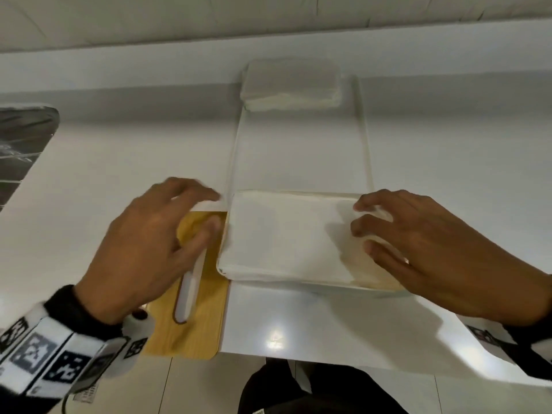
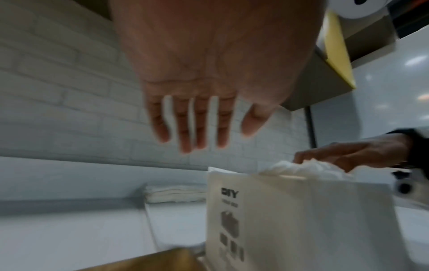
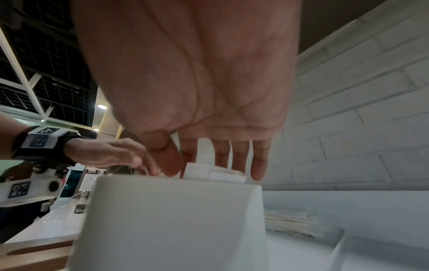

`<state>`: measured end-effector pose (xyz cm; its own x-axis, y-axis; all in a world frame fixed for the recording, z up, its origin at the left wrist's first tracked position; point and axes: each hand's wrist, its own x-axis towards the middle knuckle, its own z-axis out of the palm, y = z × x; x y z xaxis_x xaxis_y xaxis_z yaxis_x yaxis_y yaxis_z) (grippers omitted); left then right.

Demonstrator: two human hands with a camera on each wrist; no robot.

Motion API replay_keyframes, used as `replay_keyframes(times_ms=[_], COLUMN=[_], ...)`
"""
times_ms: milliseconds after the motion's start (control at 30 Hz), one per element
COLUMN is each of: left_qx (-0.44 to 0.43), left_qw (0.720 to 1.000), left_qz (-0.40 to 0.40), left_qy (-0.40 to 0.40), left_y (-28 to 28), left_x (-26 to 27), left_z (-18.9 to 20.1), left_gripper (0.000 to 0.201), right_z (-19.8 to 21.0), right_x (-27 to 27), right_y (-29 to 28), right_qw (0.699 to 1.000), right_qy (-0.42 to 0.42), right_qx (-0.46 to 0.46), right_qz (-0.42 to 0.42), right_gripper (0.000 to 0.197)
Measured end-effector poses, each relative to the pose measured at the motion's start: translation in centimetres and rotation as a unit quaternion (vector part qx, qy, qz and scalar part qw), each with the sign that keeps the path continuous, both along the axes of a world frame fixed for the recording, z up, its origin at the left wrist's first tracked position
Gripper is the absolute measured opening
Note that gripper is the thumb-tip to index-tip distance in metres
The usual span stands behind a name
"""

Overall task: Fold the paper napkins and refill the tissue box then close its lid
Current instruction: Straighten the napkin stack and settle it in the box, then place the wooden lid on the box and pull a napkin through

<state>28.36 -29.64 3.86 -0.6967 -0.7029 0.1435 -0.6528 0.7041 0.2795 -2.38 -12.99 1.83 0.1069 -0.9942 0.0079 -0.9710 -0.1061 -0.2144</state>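
An open white tissue box (image 1: 298,280) marked "DIY" (image 2: 301,220) stands near the table's front edge, filled with white napkins (image 1: 283,234). My right hand (image 1: 358,227) is at its right end, with straight fingers (image 3: 257,165) pressing on the rumpled napkins (image 3: 216,174). My left hand (image 1: 206,210) hovers by the box's left end, fingers spread and holding nothing (image 2: 202,135). Under it, the wooden lid (image 1: 197,318) with a long slot lies flat on the table, against the box. A stack of unfolded napkins (image 1: 292,97) lies at the back.
A clear plastic sheet (image 1: 298,150) runs from the napkin stack to the box. A dark foil-like tray (image 1: 24,144) sits at the far left. The table's front edge (image 1: 298,358) is close below the box. A white brick wall (image 3: 359,110) rises behind.
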Motion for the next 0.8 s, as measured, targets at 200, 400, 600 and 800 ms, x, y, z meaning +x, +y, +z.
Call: replay_keyframes(times_ms=[200, 400, 600, 800], left_qx=[0.212, 0.213, 0.182, 0.016], left_qw=[0.92, 0.916, 0.934, 0.997], left_qz=[0.217, 0.246, 0.274, -0.075], left_qy=[-0.247, -0.236, -0.142, -0.023], left_y=[5.3, 5.7, 1.9, -0.4], left_x=[2.9, 2.6, 6.7, 4.1], left_z=[-4.8, -6.5, -2.8, 4.9], left_gripper=[0.113, 0.123, 0.13, 0.124], right_z=[-0.8, -1.1, -0.7, 4.2], right_x=[-0.1, -0.2, -0.3, -2.7], right_y=[0.4, 0.5, 1.2, 2.2], right_qw=[0.999, 1.0, 0.998, 0.961], right_qy=[0.009, 0.015, -0.04, -0.166], right_qx=[-0.012, -0.006, -0.031, -0.179], right_qz=[-0.039, -0.02, -0.045, -0.133], right_gripper=[0.03, 0.039, 0.038, 0.031])
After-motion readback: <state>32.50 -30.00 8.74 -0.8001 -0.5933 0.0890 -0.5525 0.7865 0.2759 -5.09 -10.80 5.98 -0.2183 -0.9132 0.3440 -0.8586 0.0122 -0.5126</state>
